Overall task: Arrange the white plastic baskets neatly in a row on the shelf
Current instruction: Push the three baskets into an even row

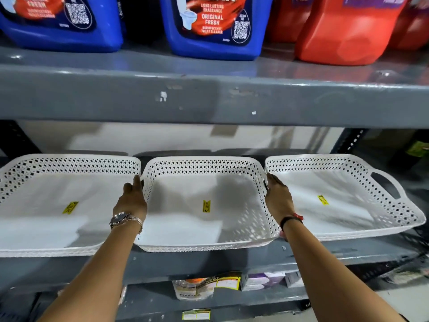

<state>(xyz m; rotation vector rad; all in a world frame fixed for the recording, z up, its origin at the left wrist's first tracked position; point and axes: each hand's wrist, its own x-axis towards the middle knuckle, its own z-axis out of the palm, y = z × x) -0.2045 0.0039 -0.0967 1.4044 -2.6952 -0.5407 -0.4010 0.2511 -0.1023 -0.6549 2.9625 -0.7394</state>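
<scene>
Three white perforated plastic baskets stand side by side on the grey shelf, each with a yellow sticker inside. My left hand grips the left handle side of the middle basket. My right hand grips that basket's right handle side. The left basket touches the middle one at its back corner. The right basket sits slightly angled, its handle cut-out facing right. The middle basket's front rim overhangs the shelf edge a little.
Blue toilet cleaner jugs and red jugs stand on the upper shelf just above. Small packaged goods lie on the shelf below. A dark upright post stands behind the right basket.
</scene>
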